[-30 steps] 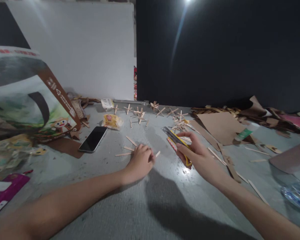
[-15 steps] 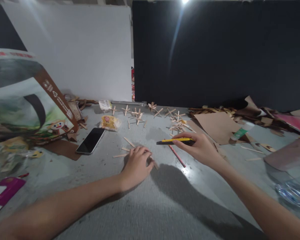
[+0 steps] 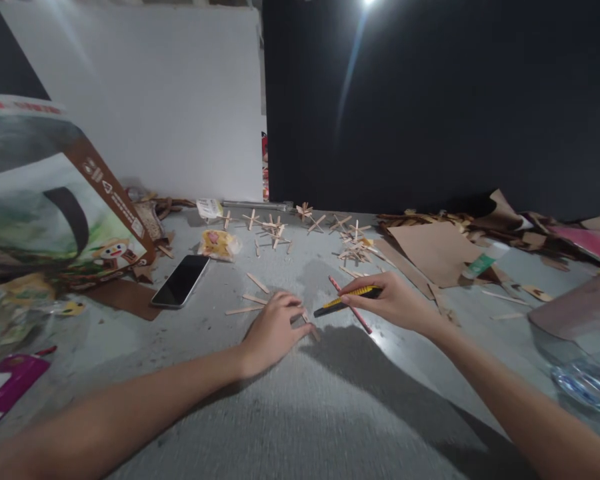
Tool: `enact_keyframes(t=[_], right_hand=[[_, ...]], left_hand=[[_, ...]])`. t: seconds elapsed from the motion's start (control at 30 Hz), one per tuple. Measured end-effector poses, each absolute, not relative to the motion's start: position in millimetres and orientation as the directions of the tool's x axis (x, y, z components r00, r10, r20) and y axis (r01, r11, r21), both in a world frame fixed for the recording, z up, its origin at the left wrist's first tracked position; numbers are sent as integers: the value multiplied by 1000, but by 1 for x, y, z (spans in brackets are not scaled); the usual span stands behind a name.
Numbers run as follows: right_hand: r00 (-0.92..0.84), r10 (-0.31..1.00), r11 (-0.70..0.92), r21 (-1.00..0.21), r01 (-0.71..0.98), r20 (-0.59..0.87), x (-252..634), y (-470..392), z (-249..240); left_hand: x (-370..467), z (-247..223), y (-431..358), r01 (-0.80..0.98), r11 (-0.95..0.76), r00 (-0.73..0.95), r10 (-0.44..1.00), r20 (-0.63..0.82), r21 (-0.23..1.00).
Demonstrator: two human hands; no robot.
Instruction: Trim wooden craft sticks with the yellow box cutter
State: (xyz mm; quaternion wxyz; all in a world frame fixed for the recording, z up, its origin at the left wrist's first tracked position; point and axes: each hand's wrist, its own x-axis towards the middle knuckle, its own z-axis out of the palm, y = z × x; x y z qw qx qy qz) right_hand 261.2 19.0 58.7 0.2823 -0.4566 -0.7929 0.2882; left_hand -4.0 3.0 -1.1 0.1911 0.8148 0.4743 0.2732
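My left hand [image 3: 271,333] rests on the grey table, its thumb and fingers closed on a small wooden stick [image 3: 315,331] that partly shows at the fingertips. In my right hand [image 3: 395,303] is a yellow and black utility knife [image 3: 340,305], tilted with its front end down near that stick. Whether the blade touches the wood I cannot tell. A red patterned pencil [image 3: 365,325] lies beneath and beside the knife. Loose wooden sticks [image 3: 258,283] fan out just beyond my left hand.
A phone [image 3: 181,281] and a yellow wrapped packet [image 3: 219,245] lie to the left. Crossed wooden sticks [image 3: 275,232] stand towards the back. Brown cardboard [image 3: 430,253], a glue stick [image 3: 480,265] and a clear glass dish [image 3: 585,383] are on the right. A large printed bag [image 3: 95,200] stands left.
My right hand has lowered the knife and tilted its front end down towards the stick at my left fingertips. My left thumb has shifted slightly; the hand stays in place.
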Motion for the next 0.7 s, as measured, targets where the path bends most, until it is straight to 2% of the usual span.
enact_keyframes(t=[0.3,0.43,0.57,0.7], right_hand=[[-397,883,440,-735,515,250,257,16,56],[-420,875,445,-736,509,239,255,16,54],[-425,874,448,-732,514,236,252,15,53],[-446,861,471,-717,514,246,251,15,53]], left_hand=[[-4,-3,8,604,-501,511,840,182,620],[-5,-7,11,624,-461,486,861,149,630],[-4,-10,12,632,-435,429,886,178,641],[-4,-9,11,636,-448,445,878,176,629]])
